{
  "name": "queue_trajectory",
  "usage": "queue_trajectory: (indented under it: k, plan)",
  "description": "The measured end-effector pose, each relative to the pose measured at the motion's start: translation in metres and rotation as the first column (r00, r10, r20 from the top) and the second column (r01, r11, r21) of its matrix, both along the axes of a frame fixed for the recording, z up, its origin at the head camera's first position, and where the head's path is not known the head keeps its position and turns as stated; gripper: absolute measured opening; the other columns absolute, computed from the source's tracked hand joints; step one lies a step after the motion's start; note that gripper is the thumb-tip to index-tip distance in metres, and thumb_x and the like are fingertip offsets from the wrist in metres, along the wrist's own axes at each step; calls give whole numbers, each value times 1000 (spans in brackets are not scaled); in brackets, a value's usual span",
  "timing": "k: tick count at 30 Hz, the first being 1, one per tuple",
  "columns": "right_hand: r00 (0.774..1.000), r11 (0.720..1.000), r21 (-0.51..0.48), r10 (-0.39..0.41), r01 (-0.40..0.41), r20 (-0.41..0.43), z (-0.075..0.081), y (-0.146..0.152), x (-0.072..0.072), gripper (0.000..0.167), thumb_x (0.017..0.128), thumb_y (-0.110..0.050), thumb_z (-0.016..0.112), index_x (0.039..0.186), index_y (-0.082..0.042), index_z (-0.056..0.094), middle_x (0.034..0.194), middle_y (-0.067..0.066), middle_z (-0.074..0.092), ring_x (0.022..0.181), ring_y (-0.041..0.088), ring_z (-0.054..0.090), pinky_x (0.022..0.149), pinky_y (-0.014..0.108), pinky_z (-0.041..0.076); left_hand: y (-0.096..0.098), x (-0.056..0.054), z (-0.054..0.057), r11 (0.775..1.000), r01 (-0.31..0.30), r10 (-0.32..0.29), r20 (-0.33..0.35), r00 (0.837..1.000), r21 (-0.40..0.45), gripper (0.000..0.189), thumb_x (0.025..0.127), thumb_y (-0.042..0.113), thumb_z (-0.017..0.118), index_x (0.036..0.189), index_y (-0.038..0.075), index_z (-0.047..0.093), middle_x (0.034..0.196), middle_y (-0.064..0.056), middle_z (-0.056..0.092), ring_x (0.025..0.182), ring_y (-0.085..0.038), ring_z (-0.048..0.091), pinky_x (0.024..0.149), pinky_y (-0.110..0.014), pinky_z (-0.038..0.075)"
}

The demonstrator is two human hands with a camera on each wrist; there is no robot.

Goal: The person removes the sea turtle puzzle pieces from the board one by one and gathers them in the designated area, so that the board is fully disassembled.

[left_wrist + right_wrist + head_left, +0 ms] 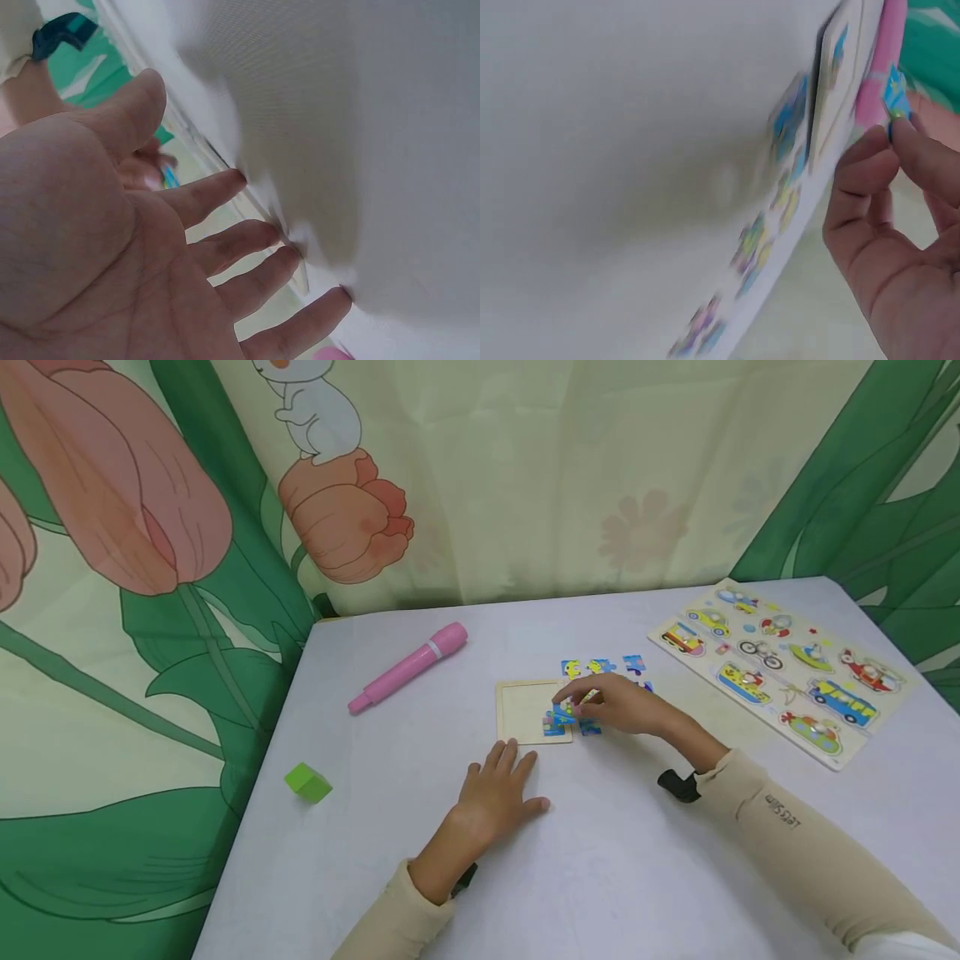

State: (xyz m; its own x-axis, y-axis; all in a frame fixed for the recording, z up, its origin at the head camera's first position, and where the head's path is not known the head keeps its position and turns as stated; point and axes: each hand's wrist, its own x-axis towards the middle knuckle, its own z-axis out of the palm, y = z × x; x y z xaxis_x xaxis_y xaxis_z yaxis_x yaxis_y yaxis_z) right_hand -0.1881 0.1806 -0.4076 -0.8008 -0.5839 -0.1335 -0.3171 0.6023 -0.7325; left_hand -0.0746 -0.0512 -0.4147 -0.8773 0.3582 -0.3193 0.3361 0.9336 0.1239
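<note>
A blue jigsaw puzzle piece [895, 91] is pinched between the thumb and fingers of my right hand [618, 703], held just over the right side of a shallow wooden puzzle frame [517, 685]. In the frame's lower right corner lies another puzzle piece [552, 728]. My left hand [495, 797] rests near the frame's front edge with its fingers spread and nearly straight; in the left wrist view its fingertips touch the white tabletop and the palm is bare. Several loose pieces [600, 666] lie beyond and beside the right hand, which partly hides them.
At the right lies a vehicle peg board [761, 681] with colourful pictures. A pink pen-shaped stick [408, 668] lies at the back left of the white table [585, 877]. Nearer the left edge sits a green block [307, 782]. A printed curtain [510, 485] hangs behind.
</note>
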Motion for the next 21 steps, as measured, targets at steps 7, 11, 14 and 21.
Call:
queue_trajectory:
  k: [7, 11, 14, 21]
  plan:
    - [975, 989, 105, -118, 99, 188, 10, 48, 2, 32, 98, 0, 60, 125, -11, 73, 111, 10, 64, 100, 27, 54, 75, 35, 49, 1, 1, 0, 1000, -16, 16, 11, 1000, 22, 72, 98, 53, 65, 155, 16, 45, 162, -13, 36, 150, -31, 31, 110, -53, 41]
    - [969, 989, 108, -119, 98, 216, 7, 61, 3, 31, 97, 1, 61, 123, -9, 73, 110, 11, 62, 96, 27, 53, 71, 34, 48, 2, 2, 1, 999, -28, 27, 17, 999, 31, 72, 97, 52, 66, 155, 15, 45, 162, -13, 36, 150, -31, 31, 110, -53, 41]
    - [974, 988, 121, -117, 94, 195, 5, 61, 3, 29, 97, 1, 61, 122, -8, 74, 109, 13, 62, 93, 26, 54, 69, 33, 48, 2, 2, 1, 999, -32, 31, 19, 999, 32, 72, 97, 52, 66, 155, 15, 45, 163, -13, 35, 151, -31, 30, 110, -54, 40]
    - [984, 970, 224, -129, 99, 122, 4, 52, 5, 27, 98, 2, 61, 119, -7, 75, 107, 16, 64, 93, 29, 55, 75, 36, 49, 3, 2, -1, 1000, -23, 23, 11, 1000, 19, 73, 98, 54, 64, 156, 15, 43, 163, -13, 34, 151, -31, 29, 111, -53, 40]
